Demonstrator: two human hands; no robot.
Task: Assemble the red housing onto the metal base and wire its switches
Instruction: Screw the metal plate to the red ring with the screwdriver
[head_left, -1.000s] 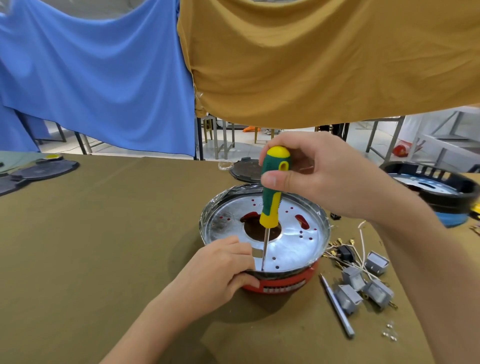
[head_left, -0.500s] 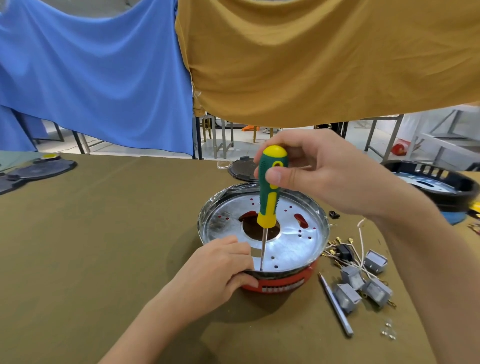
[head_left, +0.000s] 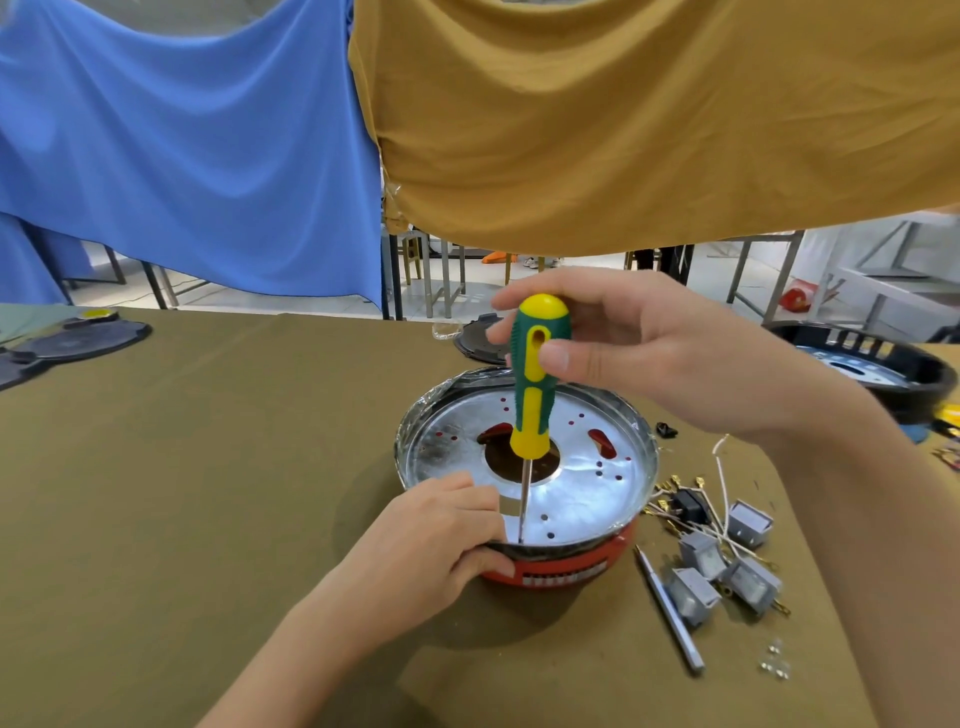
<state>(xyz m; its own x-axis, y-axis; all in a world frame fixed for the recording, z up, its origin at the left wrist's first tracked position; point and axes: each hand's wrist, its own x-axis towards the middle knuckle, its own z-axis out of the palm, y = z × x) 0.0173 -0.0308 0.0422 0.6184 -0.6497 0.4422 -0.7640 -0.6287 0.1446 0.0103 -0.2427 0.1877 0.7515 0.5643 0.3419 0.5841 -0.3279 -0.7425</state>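
Your right hand (head_left: 670, 353) grips the green-and-yellow screwdriver (head_left: 535, 384) near the top of its handle, thumb pressed on the near side and fingers wrapped behind. The tool stands almost upright, its thin shaft reaching down to the near edge of the metal base (head_left: 576, 493), where the tip meets the plate close to your left fingers; whether a screw sits under the tip is too small to tell.

The metal base is a shiny round dish with a raised rim, a large round hole in the middle, and many small holes through which red shows. A glare patch whitens its near half and a dark smudge marks its left side. It sits on the red housing (head_left: 566, 569), of which only a low band with a row of pale slots shows below the rim on the near side. Both rest on the olive-brown table cover (head_left: 208, 493), slightly right of centre.

Your left hand (head_left: 431, 545) holds the near-left rim, thumb curled against the red wall and fingers over the metal edge.

Just right of the housing lie grey switches (head_left: 727, 566), white wires with brass terminals (head_left: 691, 514), and a slim grey tool (head_left: 670, 613).
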